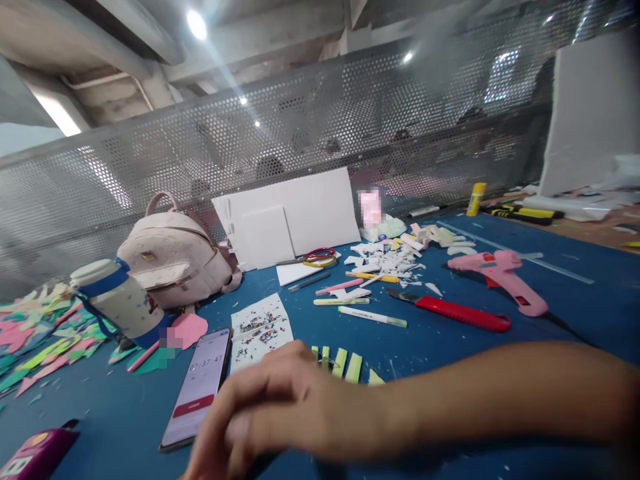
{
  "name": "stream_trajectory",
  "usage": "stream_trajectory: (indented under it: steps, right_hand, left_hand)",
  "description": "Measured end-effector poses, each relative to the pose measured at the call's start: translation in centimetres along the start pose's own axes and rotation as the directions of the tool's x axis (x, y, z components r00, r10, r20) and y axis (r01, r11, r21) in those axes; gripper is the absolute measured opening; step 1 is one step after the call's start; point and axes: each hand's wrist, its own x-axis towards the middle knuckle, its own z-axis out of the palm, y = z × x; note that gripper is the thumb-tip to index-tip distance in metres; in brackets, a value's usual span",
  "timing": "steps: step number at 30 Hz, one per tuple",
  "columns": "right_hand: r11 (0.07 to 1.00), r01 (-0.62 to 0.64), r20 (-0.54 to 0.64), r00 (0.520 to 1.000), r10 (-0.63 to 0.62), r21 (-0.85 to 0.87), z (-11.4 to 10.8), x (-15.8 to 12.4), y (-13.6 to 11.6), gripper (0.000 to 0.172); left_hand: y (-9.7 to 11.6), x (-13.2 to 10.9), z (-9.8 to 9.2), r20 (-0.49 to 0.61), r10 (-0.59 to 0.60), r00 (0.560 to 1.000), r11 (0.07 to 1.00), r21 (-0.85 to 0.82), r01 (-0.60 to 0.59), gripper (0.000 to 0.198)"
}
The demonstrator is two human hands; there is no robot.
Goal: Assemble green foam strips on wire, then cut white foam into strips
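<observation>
My right hand [280, 413] reaches in from the right, low over the blue table mat [450, 360], with the forearm stretched across the bottom of the view. Its fingers curl downward and are smeared by motion, so I cannot make out whether they hold anything. The hand is just right of a phone [200, 387] lying flat with a timer on its screen. Behind the hand lie a white sheet with glittery bits [260, 330] and several yellow-green strips [340, 363]. My left hand is out of sight.
A red utility knife [463, 313], a pink glue gun [500, 273], pens [373, 317] and white scraps [390, 257] lie mid-table. White foam boards [285, 220], a pink backpack [175, 257], a bottle [117, 300] and coloured paper cuttings [35, 333] sit left. A perforated metal screen [350, 120] closes the back.
</observation>
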Motion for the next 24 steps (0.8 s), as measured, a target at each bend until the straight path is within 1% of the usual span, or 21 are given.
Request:
stream_trajectory:
  steps: [2, 3, 4, 6, 9, 12, 17, 20, 24]
  right_hand:
    - [0.983, 0.024, -0.169, 0.984, -0.056, -0.183, -2.4, -0.6, -0.2, 0.012]
    - [0.954, 0.005, -0.260, 0.962, -0.086, -0.299, -3.7, -1.1, -0.1, 0.012]
    - [0.905, -0.040, -0.341, 0.933, -0.118, -0.424, -5.0, -1.6, 0.1, 0.015]
    - [0.857, -0.131, -0.395, 0.914, -0.090, -0.498, -6.8, -2.9, 1.0, 0.018]
    - [0.807, -0.205, -0.396, 0.918, -0.038, -0.553, -7.9, -4.8, 2.9, 0.020]
    - [0.783, -0.194, -0.385, 0.921, -0.063, -0.591, -7.8, -5.7, 4.1, 0.018]
    - [0.806, -0.154, -0.396, 0.912, -0.106, -0.571, -8.0, -5.9, 4.3, 0.012]
    - [0.812, -0.157, -0.416, 0.902, -0.114, -0.563, -8.2, -5.8, 4.4, 0.007]
    - [0.813, -0.152, -0.423, 0.897, -0.125, -0.563, -8.2, -5.8, 4.5, 0.004]
  left_hand:
    - [0.0, -0.1, 0.0, -0.035, -0.010, 0.999, 1.000, -0.002, 0.010, 0.029]
    - [0.1, -0.1, 0.0, -0.034, -0.020, 0.999, 1.000, -0.016, 0.019, 0.029]
    - [0.3, -0.2, -0.1, -0.020, -0.032, 0.999, 0.999, -0.042, 0.031, 0.027]
    - [0.6, -0.2, -0.3, 0.023, -0.057, 0.998, 0.992, -0.109, 0.059, 0.025]
    - [0.8, -0.2, -0.5, 0.049, -0.088, 0.995, 0.980, -0.177, 0.095, 0.027]
    - [0.5, 0.0, -0.5, 0.051, -0.107, 0.993, 0.971, -0.211, 0.115, 0.028]
    - [0.1, 0.0, -0.6, 0.030, -0.113, 0.993, 0.954, -0.276, 0.117, 0.025]
    - [0.1, 0.0, -0.6, 0.026, -0.103, 0.994, 0.957, -0.271, 0.106, 0.025]
    - [0.2, 0.1, -0.8, 0.020, -0.100, 0.995, 0.959, -0.264, 0.102, 0.025]
